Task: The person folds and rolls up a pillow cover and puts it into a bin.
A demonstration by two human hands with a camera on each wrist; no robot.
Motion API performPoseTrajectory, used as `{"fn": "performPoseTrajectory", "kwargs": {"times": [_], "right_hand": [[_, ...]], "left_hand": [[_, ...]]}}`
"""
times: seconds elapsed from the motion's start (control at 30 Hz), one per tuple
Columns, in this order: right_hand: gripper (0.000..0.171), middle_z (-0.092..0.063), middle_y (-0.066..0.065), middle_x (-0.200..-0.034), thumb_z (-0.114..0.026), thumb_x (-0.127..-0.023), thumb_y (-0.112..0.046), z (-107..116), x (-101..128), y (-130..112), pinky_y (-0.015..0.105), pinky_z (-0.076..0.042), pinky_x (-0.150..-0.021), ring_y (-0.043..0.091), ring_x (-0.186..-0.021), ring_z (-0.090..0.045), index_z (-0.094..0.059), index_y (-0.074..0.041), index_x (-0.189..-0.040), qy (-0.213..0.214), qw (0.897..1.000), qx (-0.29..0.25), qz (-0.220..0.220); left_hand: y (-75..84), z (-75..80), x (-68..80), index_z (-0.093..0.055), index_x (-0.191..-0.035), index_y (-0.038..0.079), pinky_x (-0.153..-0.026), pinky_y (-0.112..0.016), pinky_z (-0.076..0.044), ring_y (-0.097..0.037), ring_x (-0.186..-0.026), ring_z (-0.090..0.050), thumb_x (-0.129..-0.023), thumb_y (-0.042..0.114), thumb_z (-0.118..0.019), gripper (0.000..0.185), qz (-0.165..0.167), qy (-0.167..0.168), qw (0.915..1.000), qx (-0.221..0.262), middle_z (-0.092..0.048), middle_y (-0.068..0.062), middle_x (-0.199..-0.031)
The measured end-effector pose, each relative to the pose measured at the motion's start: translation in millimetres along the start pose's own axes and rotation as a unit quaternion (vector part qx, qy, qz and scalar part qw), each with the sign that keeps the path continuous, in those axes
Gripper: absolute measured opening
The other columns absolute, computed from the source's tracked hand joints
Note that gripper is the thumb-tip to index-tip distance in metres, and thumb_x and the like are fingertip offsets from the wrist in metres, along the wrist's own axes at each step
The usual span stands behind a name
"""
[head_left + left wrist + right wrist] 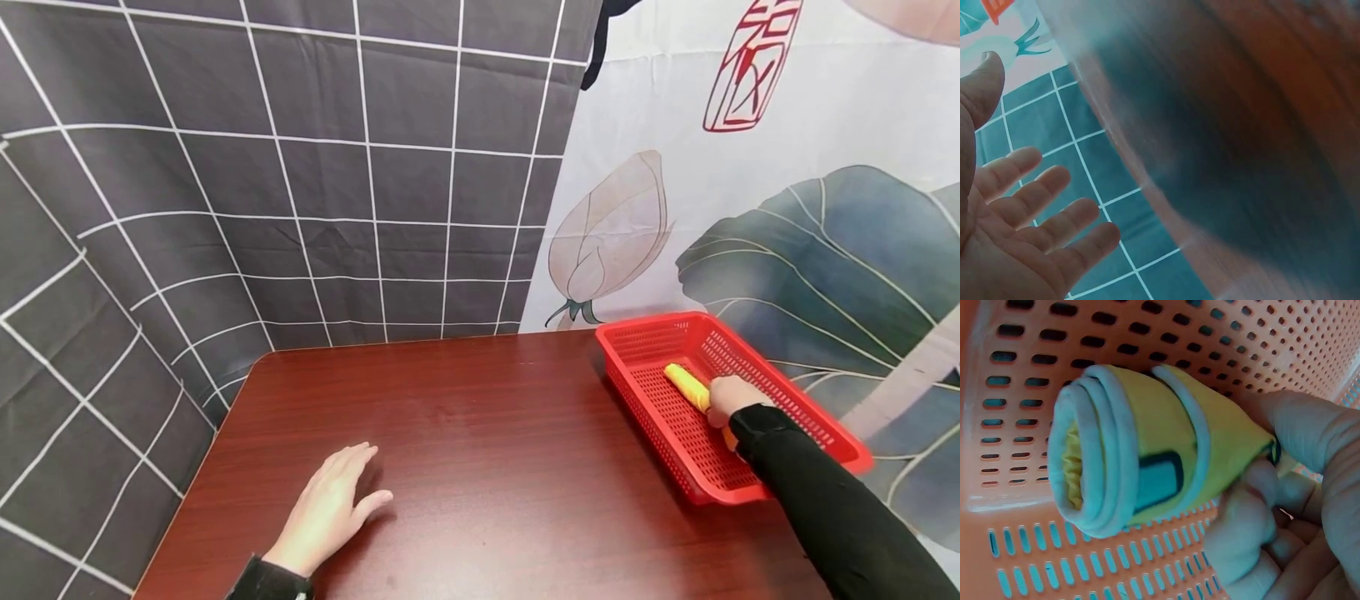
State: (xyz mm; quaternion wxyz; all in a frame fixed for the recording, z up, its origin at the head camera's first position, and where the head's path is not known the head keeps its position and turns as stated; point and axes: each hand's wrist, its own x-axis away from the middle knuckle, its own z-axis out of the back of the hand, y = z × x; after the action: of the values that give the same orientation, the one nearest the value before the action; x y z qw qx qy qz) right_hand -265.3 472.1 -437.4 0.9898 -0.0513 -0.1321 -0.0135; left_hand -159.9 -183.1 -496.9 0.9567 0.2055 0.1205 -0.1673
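Observation:
A rolled-up yellow cloth (686,386) with pale edging lies in a red plastic basket (651,417). My right hand (733,398) reaches into the basket and grips one end of the roll. The right wrist view shows the cloth (1222,444) wound in layers, with a small dark-framed patch on its side. There, thumb and fingers of the hand (1291,506) pinch its narrow end. A bit of orange (729,437) shows under the hand; its kind is unclear. My left hand (326,508) is over the table at the left, fingers extended, holding nothing.
The basket stands at the right of a reddish-brown wooden table (450,433), close to the back edge. Behind the table hang a grey cloth with white grid lines (405,183) and a white cloth with a lotus print (611,242).

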Motion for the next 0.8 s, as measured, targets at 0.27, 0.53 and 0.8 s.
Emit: {"fn": "performPoseTrajectory", "kwargs": {"times": [0.27,0.53,0.8], "right_hand": [[0.033,-0.062,0.008,-0.077,-0.091,-0.082,-0.024,-3.1,0.3,-10.4,0.036,-0.044,-0.068,0.025,-0.07,-0.056,-0.068,-0.001,-0.09,-0.01,0.999,0.018,0.037],[0.029,-0.061,0.006,-0.074,-0.089,-0.084,-0.023,-5.3,-0.1,-11.8,0.032,-0.043,-0.063,0.022,-0.067,-0.057,-0.067,-0.004,-0.089,-0.028,0.999,0.004,0.042],[0.028,-0.063,0.001,-0.064,-0.085,-0.091,-0.022,-4.0,1.8,-27.5,0.028,-0.049,-0.056,0.015,-0.059,-0.06,-0.065,-0.009,-0.076,-0.027,0.996,-0.05,0.065]], "left_hand": [[-3.0,-3.2,2.3,-0.066,-0.14,0.005,-0.113,-0.061,-0.048,-0.04,-0.134,-0.063,-0.087,0.04,-0.087,0.066,-0.003,0.01,0.9999,-0.002,-0.069,-0.016,-0.141],[-2.6,-4.4,3.8,-0.066,-0.139,0.005,-0.114,-0.06,-0.047,-0.039,-0.135,-0.062,-0.088,0.04,-0.087,0.066,0.001,0.005,1.0,0.001,-0.068,-0.016,-0.143],[-3.4,-5.5,3.5,-0.07,-0.133,0.006,-0.113,-0.061,-0.047,-0.039,-0.137,-0.061,-0.088,0.039,-0.087,0.058,0.003,0.005,1.0,0.005,-0.068,-0.016,-0.144]]}}
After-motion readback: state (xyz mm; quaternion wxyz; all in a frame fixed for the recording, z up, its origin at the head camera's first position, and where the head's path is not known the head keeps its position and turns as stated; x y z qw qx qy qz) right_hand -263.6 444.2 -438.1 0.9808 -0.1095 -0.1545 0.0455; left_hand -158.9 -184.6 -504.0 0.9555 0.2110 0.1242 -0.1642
